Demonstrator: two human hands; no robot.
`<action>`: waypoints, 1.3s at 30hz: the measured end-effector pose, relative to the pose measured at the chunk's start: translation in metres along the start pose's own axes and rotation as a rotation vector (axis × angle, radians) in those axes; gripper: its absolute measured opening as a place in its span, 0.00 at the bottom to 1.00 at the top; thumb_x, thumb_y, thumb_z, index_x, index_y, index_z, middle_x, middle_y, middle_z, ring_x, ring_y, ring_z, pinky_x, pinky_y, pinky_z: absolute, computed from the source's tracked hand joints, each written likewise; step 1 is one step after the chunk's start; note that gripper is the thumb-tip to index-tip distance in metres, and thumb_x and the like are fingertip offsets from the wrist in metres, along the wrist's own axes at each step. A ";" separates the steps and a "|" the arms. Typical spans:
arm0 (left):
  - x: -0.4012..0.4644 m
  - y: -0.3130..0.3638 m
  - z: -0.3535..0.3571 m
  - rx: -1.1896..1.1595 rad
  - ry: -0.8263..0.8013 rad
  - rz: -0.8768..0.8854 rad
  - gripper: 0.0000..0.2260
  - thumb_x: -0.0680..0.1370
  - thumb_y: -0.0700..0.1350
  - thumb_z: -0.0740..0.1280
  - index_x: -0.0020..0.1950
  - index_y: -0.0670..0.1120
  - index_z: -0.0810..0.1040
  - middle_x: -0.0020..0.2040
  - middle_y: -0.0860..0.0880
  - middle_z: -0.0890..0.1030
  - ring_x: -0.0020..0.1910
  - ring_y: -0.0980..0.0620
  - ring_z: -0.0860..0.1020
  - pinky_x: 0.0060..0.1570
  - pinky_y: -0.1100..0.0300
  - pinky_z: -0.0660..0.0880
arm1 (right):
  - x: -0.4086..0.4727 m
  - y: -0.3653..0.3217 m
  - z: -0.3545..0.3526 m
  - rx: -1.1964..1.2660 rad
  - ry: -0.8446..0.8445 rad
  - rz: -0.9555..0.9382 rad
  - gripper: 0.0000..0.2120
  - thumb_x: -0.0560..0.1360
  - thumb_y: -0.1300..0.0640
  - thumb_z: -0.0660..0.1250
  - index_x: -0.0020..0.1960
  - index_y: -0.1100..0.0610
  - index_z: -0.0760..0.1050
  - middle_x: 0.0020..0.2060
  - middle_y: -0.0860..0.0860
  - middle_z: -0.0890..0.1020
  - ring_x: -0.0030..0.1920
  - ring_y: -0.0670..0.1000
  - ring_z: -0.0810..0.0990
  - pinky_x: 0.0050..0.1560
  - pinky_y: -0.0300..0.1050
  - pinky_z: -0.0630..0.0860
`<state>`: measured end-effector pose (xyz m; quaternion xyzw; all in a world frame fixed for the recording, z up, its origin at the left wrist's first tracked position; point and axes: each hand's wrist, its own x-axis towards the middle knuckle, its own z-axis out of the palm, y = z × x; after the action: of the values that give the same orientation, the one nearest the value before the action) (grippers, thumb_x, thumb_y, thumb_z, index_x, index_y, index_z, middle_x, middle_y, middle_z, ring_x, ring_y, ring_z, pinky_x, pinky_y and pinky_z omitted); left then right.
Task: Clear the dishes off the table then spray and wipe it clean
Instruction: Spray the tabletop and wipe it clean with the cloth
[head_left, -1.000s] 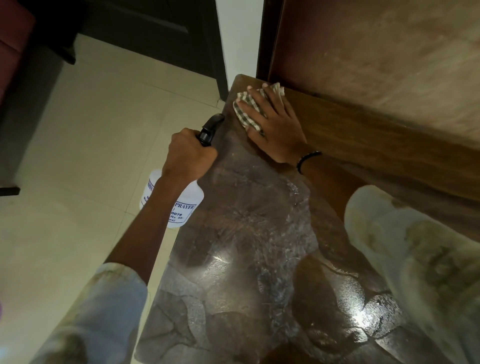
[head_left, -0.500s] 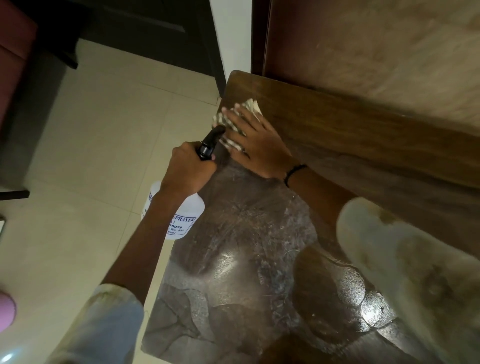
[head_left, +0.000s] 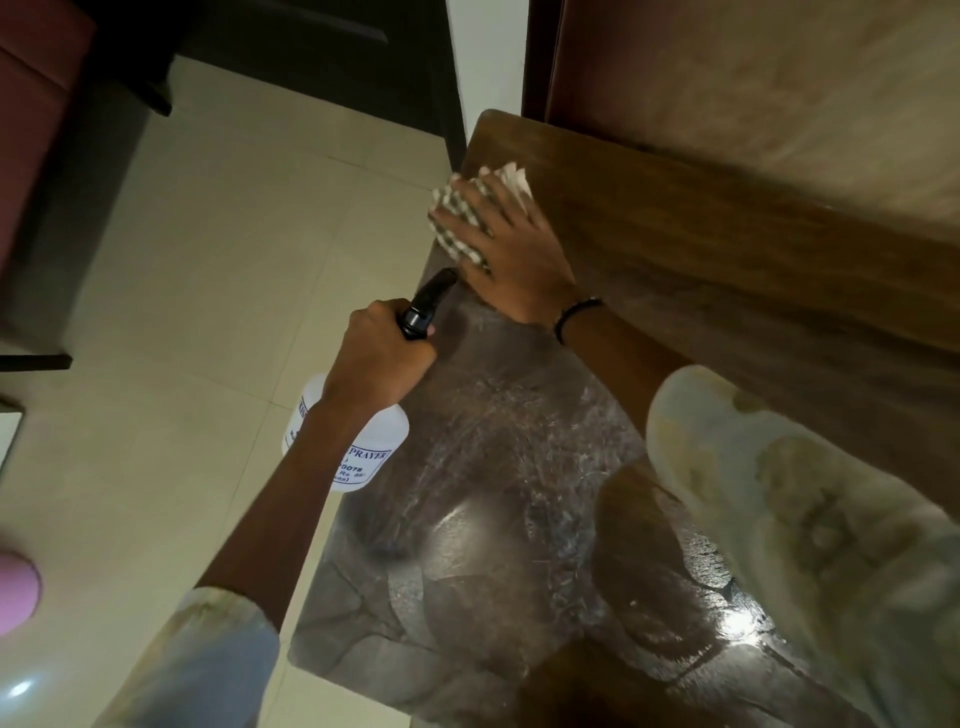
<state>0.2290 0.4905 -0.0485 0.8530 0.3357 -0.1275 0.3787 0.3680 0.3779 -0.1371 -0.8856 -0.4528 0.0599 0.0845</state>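
The table (head_left: 498, 493) has a dark, glossy stone-pattern top with wet streaks and a wooden band along its far side. My right hand (head_left: 498, 249) lies flat with spread fingers on a checked cloth (head_left: 457, 223), pressing it onto the table's far left corner. My left hand (head_left: 379, 358) grips the neck of a white spray bottle (head_left: 363, 447) with a black nozzle (head_left: 428, 299), held over the table's left edge, the nozzle pointing toward the cloth. No dishes are in view.
Pale floor tiles (head_left: 208, 312) spread to the left of the table. A dark cabinet or door (head_left: 322, 57) stands at the back, with a reddish seat (head_left: 36, 114) at far left. A brown padded panel (head_left: 753, 93) rises behind the table. A pink object (head_left: 15, 592) sits at the lower left edge.
My right hand has slid the cloth left from the back edge toward the table's left corner and edge. My left hand keeps the bottle in much the same place.
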 end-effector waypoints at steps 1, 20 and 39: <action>-0.002 -0.002 0.002 0.001 -0.010 -0.006 0.07 0.72 0.38 0.67 0.47 0.43 0.82 0.43 0.39 0.83 0.42 0.40 0.80 0.42 0.53 0.76 | -0.012 -0.001 0.002 -0.005 0.000 -0.076 0.25 0.80 0.47 0.51 0.76 0.48 0.63 0.76 0.55 0.63 0.77 0.61 0.58 0.75 0.59 0.53; -0.072 0.022 0.087 0.066 -0.342 0.057 0.03 0.72 0.38 0.66 0.45 0.44 0.76 0.31 0.48 0.74 0.32 0.48 0.75 0.31 0.60 0.69 | -0.147 0.081 -0.014 0.034 -0.027 0.082 0.25 0.82 0.45 0.50 0.79 0.47 0.56 0.79 0.51 0.55 0.79 0.56 0.50 0.76 0.57 0.53; -0.055 -0.002 0.058 0.018 -0.163 0.038 0.05 0.73 0.37 0.66 0.47 0.43 0.78 0.32 0.48 0.76 0.33 0.45 0.76 0.30 0.61 0.67 | -0.120 0.030 -0.004 0.059 0.002 0.214 0.26 0.80 0.45 0.51 0.78 0.45 0.59 0.78 0.52 0.58 0.79 0.58 0.52 0.75 0.60 0.56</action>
<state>0.1888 0.4231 -0.0626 0.8493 0.2866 -0.1923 0.3995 0.3222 0.2625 -0.1352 -0.9261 -0.3535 0.0808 0.1040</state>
